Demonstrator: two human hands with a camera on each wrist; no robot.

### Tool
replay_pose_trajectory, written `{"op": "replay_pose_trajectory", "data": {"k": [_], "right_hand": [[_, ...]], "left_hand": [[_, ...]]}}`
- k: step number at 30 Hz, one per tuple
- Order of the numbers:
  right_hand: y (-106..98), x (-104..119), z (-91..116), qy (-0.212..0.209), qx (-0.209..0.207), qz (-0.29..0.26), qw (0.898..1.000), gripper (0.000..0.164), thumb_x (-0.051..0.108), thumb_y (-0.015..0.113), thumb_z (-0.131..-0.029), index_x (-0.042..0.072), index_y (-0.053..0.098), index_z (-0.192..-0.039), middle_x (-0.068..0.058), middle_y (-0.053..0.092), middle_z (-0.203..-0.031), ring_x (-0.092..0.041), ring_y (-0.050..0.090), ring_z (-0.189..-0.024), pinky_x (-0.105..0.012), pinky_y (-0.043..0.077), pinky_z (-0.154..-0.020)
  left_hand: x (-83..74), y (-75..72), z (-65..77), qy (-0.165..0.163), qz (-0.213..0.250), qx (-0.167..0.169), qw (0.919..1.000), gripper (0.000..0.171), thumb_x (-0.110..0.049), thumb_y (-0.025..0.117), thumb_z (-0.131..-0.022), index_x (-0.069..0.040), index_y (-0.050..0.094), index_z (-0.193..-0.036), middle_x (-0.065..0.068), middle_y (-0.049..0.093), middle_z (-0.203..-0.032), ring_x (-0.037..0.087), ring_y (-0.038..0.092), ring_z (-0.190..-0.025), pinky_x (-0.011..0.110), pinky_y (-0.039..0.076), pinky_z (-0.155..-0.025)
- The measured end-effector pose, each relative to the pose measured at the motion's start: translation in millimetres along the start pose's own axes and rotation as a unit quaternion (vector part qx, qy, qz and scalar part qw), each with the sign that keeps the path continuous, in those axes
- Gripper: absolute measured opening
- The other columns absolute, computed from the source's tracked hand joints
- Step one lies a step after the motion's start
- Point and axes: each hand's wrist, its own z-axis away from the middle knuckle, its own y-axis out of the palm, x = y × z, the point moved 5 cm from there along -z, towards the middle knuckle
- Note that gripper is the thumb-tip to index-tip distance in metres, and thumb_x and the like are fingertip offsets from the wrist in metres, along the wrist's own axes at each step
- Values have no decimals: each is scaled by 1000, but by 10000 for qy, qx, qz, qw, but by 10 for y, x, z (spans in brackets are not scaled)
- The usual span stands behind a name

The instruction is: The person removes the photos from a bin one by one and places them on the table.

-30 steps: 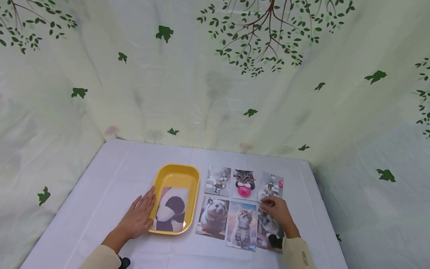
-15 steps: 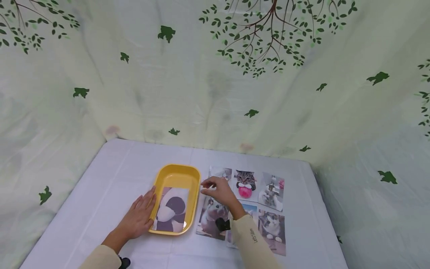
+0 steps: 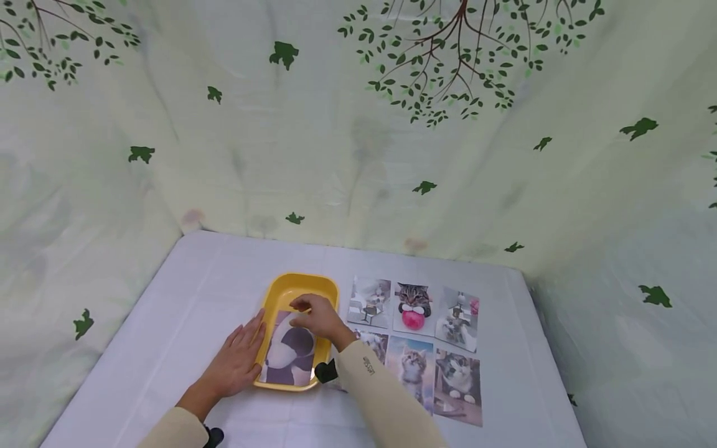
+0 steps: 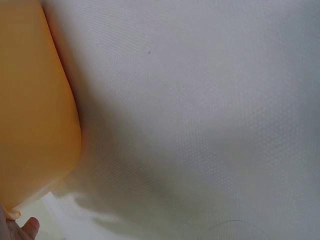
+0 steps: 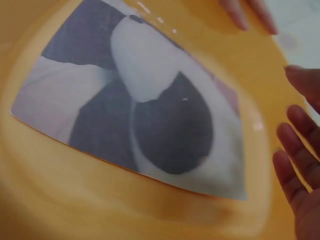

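Observation:
A yellow tray (image 3: 269, 298) stands on the white-covered table. Inside it lies a picture card (image 5: 170, 120) with large dark and white rounded shapes, face up toward the near end. My left hand (image 3: 229, 364) rests against the tray's left side, its fingers straight along the rim. Over the tray's right half reaches my right hand (image 3: 319, 317), above the card's upper edge. In the right wrist view its fingers (image 5: 300, 145) are loosely bent, spread apart and hold nothing. The left wrist view has the tray's outer wall (image 4: 35, 100) and a fingertip at the bottom left corner.
Right of the tray, several animal picture cards lie in two rows, among them a cat with a pink ball (image 3: 413, 308) and a kitten against sky (image 3: 411, 367). My right forearm covers part of the near-row card beside the tray. A leaf-patterned curtain (image 3: 358, 155) hangs behind.
My right hand has swept left from the rightmost cards, across the others, to above the tray. The left hand stays at the tray's side, and the cards lie as before.

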Motion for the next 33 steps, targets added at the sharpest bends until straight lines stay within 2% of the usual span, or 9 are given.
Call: {"op": "replay_pose_trajectory", "data": {"k": [6, 10, 13, 16, 19, 28, 33], "right_hand": [[121, -98, -99, 570, -372, -175, 9975, 32, 12, 76, -80, 6, 69, -111, -5, 67, -109, -18, 59, -104, -29, 49, -92], [203, -165, -130, 1036, -552, 10, 9931, 33, 15, 79, -78, 14, 69, -110, 1, 64, -112, -17, 57, -107, -33, 46, -96], [236, -196, -135, 1270, -685, 190, 9894, 33, 18, 79, -77, 18, 70, -109, 3, 63, -114, -19, 54, -110, -40, 41, -103], [261, -215, -131, 1381, -715, 424, 9869, 35, 21, 80, -76, 18, 70, -110, 5, 65, -114, -20, 54, -111, -45, 33, -107], [277, -232, -127, 1430, -728, 557, 9855, 38, 23, 81, -75, 17, 70, -111, 6, 67, -111, -18, 56, -109, -45, 29, -106], [285, -277, -129, 1505, -857, 105, 9848, 37, 21, 82, -74, 15, 70, -109, 5, 70, -102, -18, 58, -103, -46, 28, -104], [289, -277, -132, 1522, -810, 124, 9849, 34, 22, 82, -74, 16, 71, -106, 5, 69, -97, -18, 58, -95, -43, 33, -97]], "left_hand": [[20, -6, -6, -4, 5, 19, 10000, 74, -23, 59, -83, 10, 34, -144, 18, 13, -158, 35, 22, -141, 54, 17, -113], [20, -10, -3, -9, 34, 3, 10000, 74, -23, 59, -83, 10, 34, -144, 17, 13, -158, 35, 23, -141, 54, 18, -113], [11, -20, -1, 37, 16, -96, 9999, 73, -22, 59, -82, 11, 35, -143, 18, 15, -158, 36, 25, -140, 55, 20, -112], [5, -27, 2, 117, -35, -259, 9996, 72, -22, 60, -81, 11, 38, -141, 18, 18, -157, 36, 28, -139, 55, 24, -110], [7, -16, 3, 165, -80, -317, 9993, 72, -22, 60, -80, 11, 39, -140, 18, 18, -157, 36, 29, -138, 55, 24, -110], [13, -3, -2, 61, -31, -20, 10000, 73, -23, 58, -83, 11, 34, -143, 19, 14, -158, 34, 26, -140, 53, 20, -113], [9, -11, 4, 70, -46, -125, 9999, 73, -23, 58, -82, 10, 35, -143, 18, 14, -157, 34, 28, -139, 54, 21, -112]]}}
